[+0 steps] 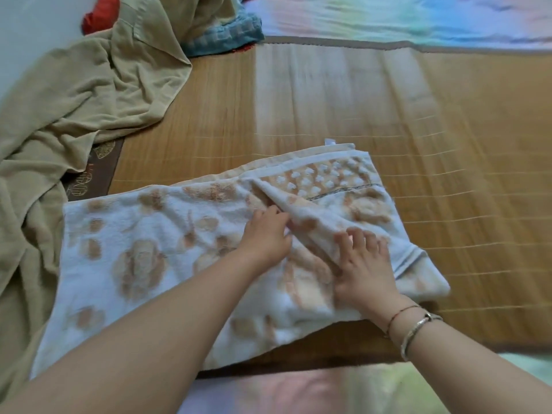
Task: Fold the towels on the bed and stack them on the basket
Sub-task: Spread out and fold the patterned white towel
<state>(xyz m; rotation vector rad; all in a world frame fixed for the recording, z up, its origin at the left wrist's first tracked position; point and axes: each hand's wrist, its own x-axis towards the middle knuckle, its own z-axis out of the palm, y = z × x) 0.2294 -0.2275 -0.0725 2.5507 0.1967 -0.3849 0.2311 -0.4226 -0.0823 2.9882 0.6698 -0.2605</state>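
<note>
Two bare forearms reach in from the near edge, over a strip of pastel sheet (268, 392) at the bottom of the view. On the right wrist sit a thin red string (398, 314) and a metal bangle (415, 331). Both hands rest on a white towel with tan patterns (134, 249), which lies flat on a woven mat (418, 121) covering the bed; most of the towel spreads out to the left of the hands, and its far right end is doubled over, showing a dotted band and a striped hem. A raised ridge of cloth runs between the two hands. The left hand (264, 234) lies palm down with its fingertips tucked against the left side of that ridge; whether it pinches the fold or only presses it cannot be told. The right hand (364, 264) is spread flat, fingers straight and apart, pressing down on the doubled layer just right of the ridge. Well beyond the left hand, a crumpled beige towel (74, 100) is heaped across the mat's far left side. Behind it, farther off, lie a blue checked towel (224, 37) and a bit of red cloth (98, 13). Past the mat's far edge, another stretch of pastel bedding (403, 16) shows.
</note>
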